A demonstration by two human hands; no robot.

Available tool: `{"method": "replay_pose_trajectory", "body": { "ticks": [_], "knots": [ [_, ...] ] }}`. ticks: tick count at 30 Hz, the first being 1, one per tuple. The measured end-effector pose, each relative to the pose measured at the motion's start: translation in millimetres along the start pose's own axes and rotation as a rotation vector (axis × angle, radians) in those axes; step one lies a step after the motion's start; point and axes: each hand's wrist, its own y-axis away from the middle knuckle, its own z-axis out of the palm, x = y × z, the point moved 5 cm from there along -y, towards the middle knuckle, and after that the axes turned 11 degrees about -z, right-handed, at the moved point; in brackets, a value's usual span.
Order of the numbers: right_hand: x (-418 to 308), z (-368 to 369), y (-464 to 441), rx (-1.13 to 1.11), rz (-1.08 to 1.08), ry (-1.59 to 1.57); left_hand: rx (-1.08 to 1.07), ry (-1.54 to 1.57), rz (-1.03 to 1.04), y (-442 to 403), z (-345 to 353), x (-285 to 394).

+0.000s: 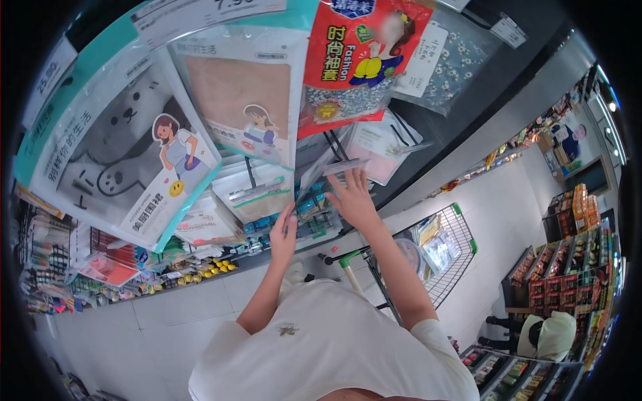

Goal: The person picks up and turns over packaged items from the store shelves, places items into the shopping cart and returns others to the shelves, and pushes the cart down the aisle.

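Note:
Both of my hands reach up to a rack of hanging packages. My right hand (354,200) has its fingers spread, with the fingertips at the lower edge of a clear plastic packet (346,166); whether they press on it I cannot tell. Lower and to the left, my left hand (285,232) is seen side-on, fingers stretched upward beside a hanging white packet (261,200). Above hang a red sleeve-cover package (361,60), a beige package with a teal border (241,93) and a grey kitchen apron package (127,127).
A shopping cart (461,267) with goods inside stands to my right on the tiled floor (180,314). Price tags (509,31) stick out above the packages. Further right, a person in a light top (555,337) bends at stocked shelves (562,274).

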Motion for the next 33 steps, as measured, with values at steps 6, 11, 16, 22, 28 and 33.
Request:
{"method": "replay_pose_trajectory", "body": {
  "ticks": [6, 11, 16, 22, 28, 33],
  "knots": [
    [-9.4, 7.4, -19.8, 0.048, 0.010, -0.049, -0.050, 0.182, -0.173, 24.9, -27.6, -34.1],
    [-13.9, 25.5, -27.7, 0.185, 0.060, 0.019, -0.053, 0.187, -0.205, 30.7, -27.6, -44.8],
    [-11.0, 43.2, -22.6, 0.127, 0.199, -0.019, -0.088, 0.150, -0.236, 32.4, -20.0, -36.0],
    [4.5, 41.1, 16.1, 0.150, 0.228, -0.034, -0.145, 0.132, -0.272, 30.1, -9.0, -37.8],
    [49.5, 34.9, 147.7, 0.210, 0.504, -0.199, -0.320, 0.050, -0.277, 26.7, 17.2, -46.3],
    [54.8, 34.7, 343.8, 0.148, 1.035, -0.166, -0.531, -0.048, -0.355, 34.0, 54.1, -58.0]
  ]
}}
